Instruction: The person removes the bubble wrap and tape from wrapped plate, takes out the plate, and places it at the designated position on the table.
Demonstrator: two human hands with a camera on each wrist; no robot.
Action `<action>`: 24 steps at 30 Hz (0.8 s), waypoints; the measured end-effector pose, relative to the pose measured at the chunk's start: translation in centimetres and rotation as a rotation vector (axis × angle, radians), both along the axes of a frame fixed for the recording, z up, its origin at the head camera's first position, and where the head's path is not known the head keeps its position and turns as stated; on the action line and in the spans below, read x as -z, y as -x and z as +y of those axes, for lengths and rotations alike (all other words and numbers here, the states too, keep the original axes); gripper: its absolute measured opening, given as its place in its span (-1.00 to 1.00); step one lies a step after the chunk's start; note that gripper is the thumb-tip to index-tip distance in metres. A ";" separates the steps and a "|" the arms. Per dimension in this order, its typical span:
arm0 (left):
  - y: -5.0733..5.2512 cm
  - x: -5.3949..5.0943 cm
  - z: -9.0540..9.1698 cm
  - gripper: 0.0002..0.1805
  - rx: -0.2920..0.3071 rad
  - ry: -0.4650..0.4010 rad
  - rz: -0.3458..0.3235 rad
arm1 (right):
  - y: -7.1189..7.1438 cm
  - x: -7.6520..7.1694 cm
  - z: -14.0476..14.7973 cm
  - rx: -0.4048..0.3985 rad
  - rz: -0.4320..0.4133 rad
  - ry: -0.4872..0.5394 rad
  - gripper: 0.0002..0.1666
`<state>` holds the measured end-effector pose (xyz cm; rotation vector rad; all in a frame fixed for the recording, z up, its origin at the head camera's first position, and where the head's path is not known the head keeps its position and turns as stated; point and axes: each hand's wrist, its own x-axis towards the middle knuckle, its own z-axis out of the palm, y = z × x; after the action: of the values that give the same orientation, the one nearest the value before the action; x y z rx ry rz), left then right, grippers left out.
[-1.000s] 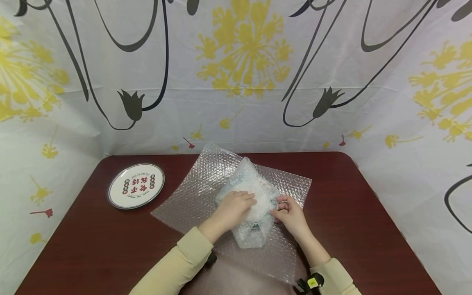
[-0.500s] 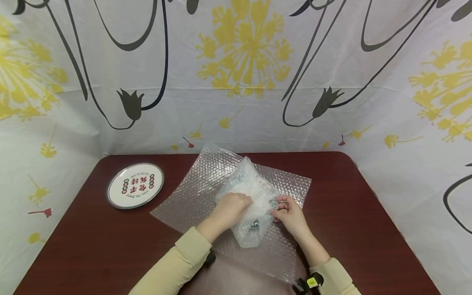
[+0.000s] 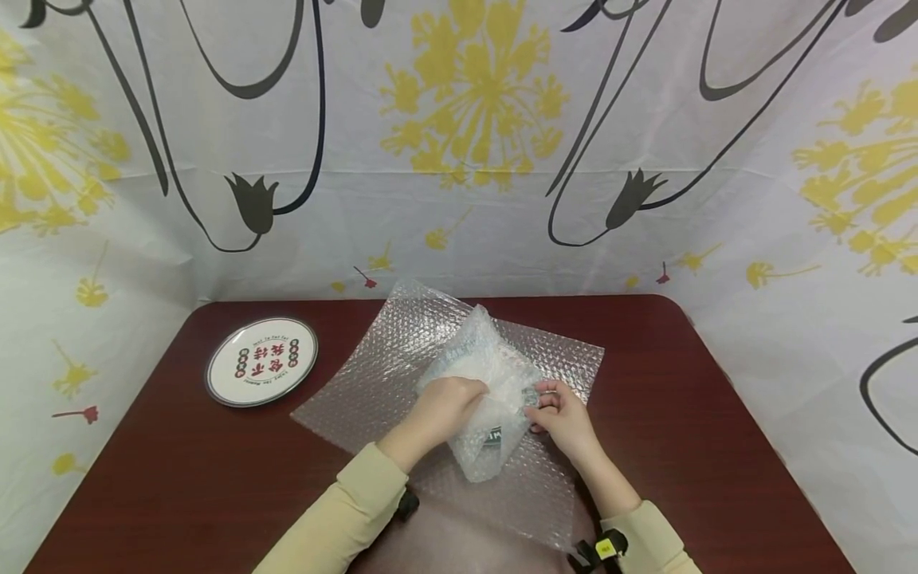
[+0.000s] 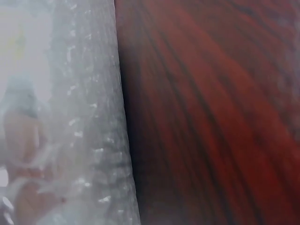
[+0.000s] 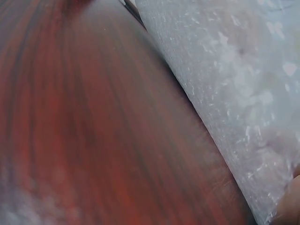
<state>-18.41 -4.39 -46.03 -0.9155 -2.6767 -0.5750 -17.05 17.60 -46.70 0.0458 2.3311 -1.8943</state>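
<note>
In the head view, a bundle in bubble wrap lies on a flat bubble wrap sheet; dark green lettering shows through its near side. The left hand is on the bundle's top left, its fingers curled on the wrap and their tips hidden. At the bundle's right edge, the right hand pinches the wrap between thumb and fingers. The left wrist view shows blurred fingers behind bubble wrap. A little of the right hand shows beside the wrap in the right wrist view.
A white plate with a dark rim and red characters lies at the back left of the dark red table. Patterned cloth hangs behind the table and along both sides.
The left hand's fingers have drawn back slightly to the left and curled more. More of the green lettering shows through the wrap. The right hand has barely moved.
</note>
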 end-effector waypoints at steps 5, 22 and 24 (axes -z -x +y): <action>0.0 -0.1 -0.1 -0.85 0.003 -0.048 -0.044 | 0.2 0.3 0.1 0.004 -0.007 -0.002 -0.51; 0.1 0.1 -0.3 -0.85 -0.011 -0.141 -0.109 | 1.3 3.3 0.8 0.022 0.007 0.009 -0.50; 0.1 0.1 -0.3 -0.85 -0.015 -0.175 -0.125 | 1.3 3.2 0.8 0.019 0.003 0.006 -0.50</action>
<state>-18.52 -4.74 -46.14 -0.8364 -2.6848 -0.8746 -18.31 18.43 -49.93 0.0639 2.3348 -1.9120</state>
